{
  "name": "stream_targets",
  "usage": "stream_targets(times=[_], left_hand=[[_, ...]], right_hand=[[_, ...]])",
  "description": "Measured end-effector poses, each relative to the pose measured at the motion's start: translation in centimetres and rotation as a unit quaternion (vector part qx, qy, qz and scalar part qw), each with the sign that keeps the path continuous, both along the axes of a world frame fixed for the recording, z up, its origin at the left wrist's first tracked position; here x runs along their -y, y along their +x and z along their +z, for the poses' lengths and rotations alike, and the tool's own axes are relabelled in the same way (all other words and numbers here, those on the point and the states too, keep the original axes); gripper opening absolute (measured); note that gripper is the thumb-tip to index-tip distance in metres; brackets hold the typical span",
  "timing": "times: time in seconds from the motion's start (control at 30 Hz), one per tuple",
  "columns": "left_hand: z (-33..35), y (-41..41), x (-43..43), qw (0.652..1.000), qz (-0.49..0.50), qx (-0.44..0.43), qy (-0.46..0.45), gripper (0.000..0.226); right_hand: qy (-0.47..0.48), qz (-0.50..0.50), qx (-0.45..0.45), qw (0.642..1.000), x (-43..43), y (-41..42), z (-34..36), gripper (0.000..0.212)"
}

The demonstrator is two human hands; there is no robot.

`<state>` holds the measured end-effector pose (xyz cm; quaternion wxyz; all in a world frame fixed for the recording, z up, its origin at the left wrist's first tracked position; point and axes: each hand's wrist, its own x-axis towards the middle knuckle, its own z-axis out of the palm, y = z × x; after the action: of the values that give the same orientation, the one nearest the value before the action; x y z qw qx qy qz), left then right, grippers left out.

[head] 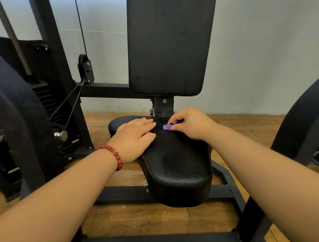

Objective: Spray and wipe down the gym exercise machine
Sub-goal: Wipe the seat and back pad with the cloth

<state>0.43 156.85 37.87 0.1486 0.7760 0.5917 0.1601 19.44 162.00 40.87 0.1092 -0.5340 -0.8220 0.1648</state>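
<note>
At the rear edge of the black padded leatherette seat [178,159], just below the tall black backrest pad [169,43], the right hand [190,122] pinches what looks like a small crumpled purple cloth [166,127] between thumb and fingertips and presses it to the upholstery, likely to wipe near the post. The left hand [135,138], a red bead bracelet [113,153] at its wrist, lies flat and relaxed on the seat's left side, probably bracing the lean forward. No spray bottle shows.
</note>
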Motion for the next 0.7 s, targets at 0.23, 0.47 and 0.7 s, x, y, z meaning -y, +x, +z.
stream_targets(times=[0.23,0.47,0.7], left_hand=[[-1.0,-0.6,-0.1,1.0,0.0,0.031,0.004,0.044],[-1.2,-0.8,0.1,0.999,-0.003,0.041,0.019,0.044],[-1.4,-0.8,0.6,0.998,0.009,0.047,0.03,0.044]], right_hand=[[0.016,0.129,-0.033,0.991,5.1,2.3,0.8,0.019],[0.03,0.059,0.025,0.998,1.3,-1.4,0.4,0.024],[0.014,0.163,-0.019,0.986,5.9,1.2,1.2,0.017]])
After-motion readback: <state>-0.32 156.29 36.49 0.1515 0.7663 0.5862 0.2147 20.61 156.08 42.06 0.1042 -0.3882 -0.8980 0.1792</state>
